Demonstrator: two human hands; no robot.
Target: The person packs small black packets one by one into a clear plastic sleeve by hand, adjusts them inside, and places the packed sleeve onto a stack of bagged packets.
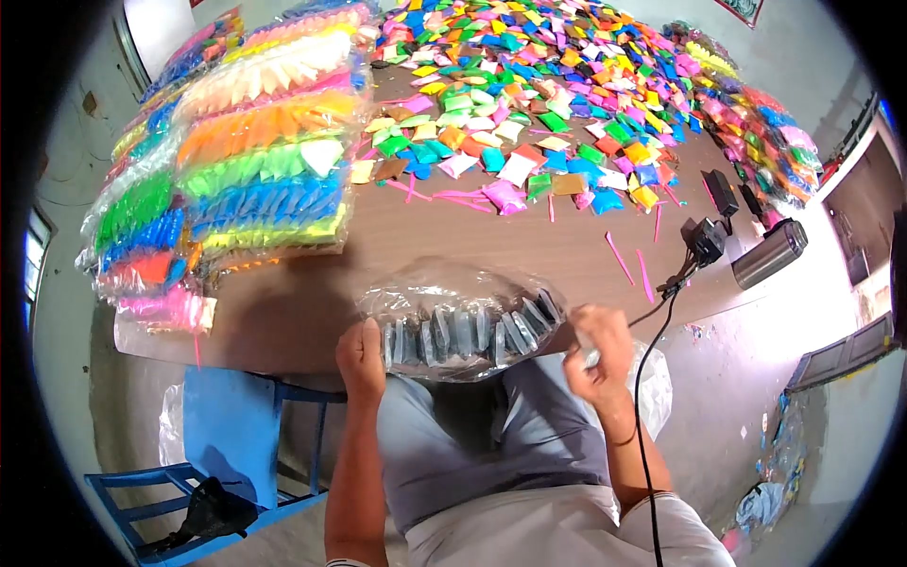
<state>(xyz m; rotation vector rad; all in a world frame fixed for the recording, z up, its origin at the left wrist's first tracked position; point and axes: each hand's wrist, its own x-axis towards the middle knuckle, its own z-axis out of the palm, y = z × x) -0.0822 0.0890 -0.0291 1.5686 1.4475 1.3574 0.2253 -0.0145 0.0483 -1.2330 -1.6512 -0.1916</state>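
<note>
A clear plastic bag (444, 298) lies at the table's front edge, over my lap. Inside it stands a row of dark grey packets (463, 335). My left hand (362, 357) is closed on the left end of the bag. My right hand (597, 352), just beyond the bag's right end, has its fingers curled together around something small, pale and clear that I cannot make out.
Large clear bags of colourful packets (269, 142) stack at the left. Loose coloured packets (529, 94) heap at the back. More bagged packets (770, 142), a metal flask (770, 253) and a black cable (645, 425) are at the right. A blue chair (231, 425) stands at lower left.
</note>
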